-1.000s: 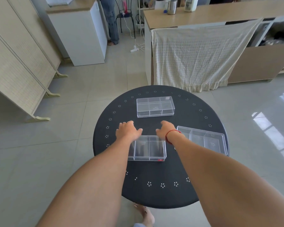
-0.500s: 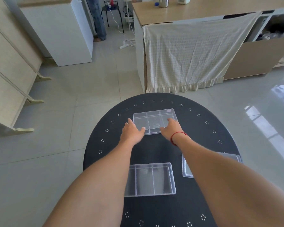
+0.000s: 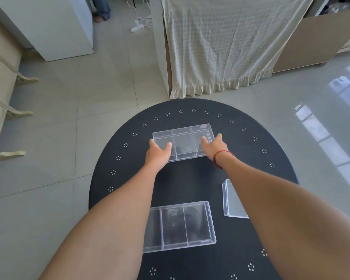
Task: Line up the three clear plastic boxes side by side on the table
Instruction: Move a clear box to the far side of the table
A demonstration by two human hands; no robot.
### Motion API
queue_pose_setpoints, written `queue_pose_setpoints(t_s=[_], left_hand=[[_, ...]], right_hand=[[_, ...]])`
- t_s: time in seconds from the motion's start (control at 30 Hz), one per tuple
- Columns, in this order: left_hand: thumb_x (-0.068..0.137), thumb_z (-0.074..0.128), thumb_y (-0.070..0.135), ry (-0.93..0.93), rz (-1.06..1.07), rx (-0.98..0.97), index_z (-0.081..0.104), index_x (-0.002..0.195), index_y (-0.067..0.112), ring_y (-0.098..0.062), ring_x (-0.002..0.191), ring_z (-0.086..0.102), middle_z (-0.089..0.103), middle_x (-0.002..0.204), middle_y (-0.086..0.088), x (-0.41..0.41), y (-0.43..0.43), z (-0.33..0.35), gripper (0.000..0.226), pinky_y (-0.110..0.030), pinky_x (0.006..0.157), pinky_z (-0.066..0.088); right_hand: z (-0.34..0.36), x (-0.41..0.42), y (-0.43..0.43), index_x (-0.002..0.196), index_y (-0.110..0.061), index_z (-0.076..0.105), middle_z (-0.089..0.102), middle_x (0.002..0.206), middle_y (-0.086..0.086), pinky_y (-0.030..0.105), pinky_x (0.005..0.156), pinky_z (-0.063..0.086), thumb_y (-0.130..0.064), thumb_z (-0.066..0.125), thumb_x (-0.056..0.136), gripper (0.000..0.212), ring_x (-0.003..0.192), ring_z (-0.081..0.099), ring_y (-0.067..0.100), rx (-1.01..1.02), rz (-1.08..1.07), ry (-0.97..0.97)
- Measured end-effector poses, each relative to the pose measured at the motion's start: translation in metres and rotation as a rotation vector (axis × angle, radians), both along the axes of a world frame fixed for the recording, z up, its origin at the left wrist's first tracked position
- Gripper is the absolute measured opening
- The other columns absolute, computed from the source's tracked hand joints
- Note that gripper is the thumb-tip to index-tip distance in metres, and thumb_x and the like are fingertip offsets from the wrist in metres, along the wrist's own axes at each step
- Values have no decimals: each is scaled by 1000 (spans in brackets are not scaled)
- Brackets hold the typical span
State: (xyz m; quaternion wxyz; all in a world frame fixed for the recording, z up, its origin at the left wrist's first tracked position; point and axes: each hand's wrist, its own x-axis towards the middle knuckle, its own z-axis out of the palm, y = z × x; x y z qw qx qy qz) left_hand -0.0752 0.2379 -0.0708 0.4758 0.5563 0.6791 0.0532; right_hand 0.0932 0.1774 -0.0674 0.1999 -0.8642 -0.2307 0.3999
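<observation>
Your L hand (image 3: pixel 157 152) fingers (image 3: pixel 151 141) are loosely spread over the near-left corner of the far box (image 3: pixel 183 142), thumb along its near wall. R hand (image 3: pixel 214 146) is likewise on the near-right corner, fingers (image 3: pixel 219 136) over the right end wall. Both are touching, not clamped; can't tell if either has real grip yet. Box sits flat on the worktop (image 3: pixel 190 178).

Handling, my guess: thin clear plastic, 3 compartments, empty, so v. light, stiff but brittle, slick walls. It'll skate on the dark top. Pinch the short end walls w/ both hands, or just slide it; don't squeeze the long walls, they'd flex.

Positions: far box past centre, slightly skewed. Near box (image 3: pixel 180 225) is close to you, partly under your L forearm. Third box (image 3: pixel 233 201) is to the right, mostly hidden by your R forearm, well apart from the other two.

Room: bare strip between far and near boxes, enough to pull the far one back. Worktop is round, rim near on the right by the third box, so keep the row central. Mind your forearms sweeping the near box off the front edge.
</observation>
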Motion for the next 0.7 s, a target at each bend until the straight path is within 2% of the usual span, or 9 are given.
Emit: queue_pose_setpoints(t_s=[0.17,0.27,0.33,0.4,0.47,0.57,0.67,0.7], left_hand=[[86,47,65,99,94,-76,16,154,15,-33,141,32,26,157,-8,-4,-7,-3,90,-49,112,34],[86,41,69,116,92,-143,25,151,12,-33,138,35,25,154,-10,-6,-10,-1,87,-46,110,34],[87,39,68,123,76,-152,30,150,13,-32,135,37,25,153,-10,-8,-11,-2,83,-44,108,36],[91,40,62,124,66,-128,31,150,14,-33,134,38,25,152,-10,-10,-12,-1,77,-43,107,35],[91,43,58,98,63,-103,32,149,14,-33,134,39,27,152,-9,-13,-12,0,74,-43,109,36],[91,47,51,4,97,-63,35,145,13,-30,129,46,41,147,-7,-13,-10,8,68,-39,105,39],[89,49,42,-89,153,31,41,131,11,-25,102,53,54,131,-8,-8,-5,18,53,-35,86,42],[89,49,41,-112,172,54,39,133,12,-23,101,52,53,130,-6,-7,-4,21,53,-35,84,42]], right_hand=[[-8,-3,-12,152,-13,25,33,154,16,48,114,29,-62,28,94,77,141,35,36,-178,-3,40],[-9,0,-16,149,-8,30,40,151,13,46,111,37,-63,37,90,81,135,43,36,-183,-31,67],[-6,2,-19,149,-8,29,43,149,12,47,105,45,-61,46,87,83,130,49,37,-188,-33,106],[-1,4,-22,151,-9,24,39,152,11,47,106,44,-58,48,87,84,133,46,37,-209,-12,143],[4,5,-23,150,-9,29,41,150,10,43,107,42,-57,46,89,79,132,46,36,-219,21,164],[11,6,-21,141,-9,43,52,139,8,41,103,46,-52,52,85,71,122,55,34,-87,-14,190],[6,9,-8,131,-14,52,61,129,8,41,99,49,-50,56,69,72,113,61,30,119,-129,198],[14,6,-6,131,-15,51,61,129,9,40,98,49,-49,55,70,71,113,61,30,167,-158,202]])
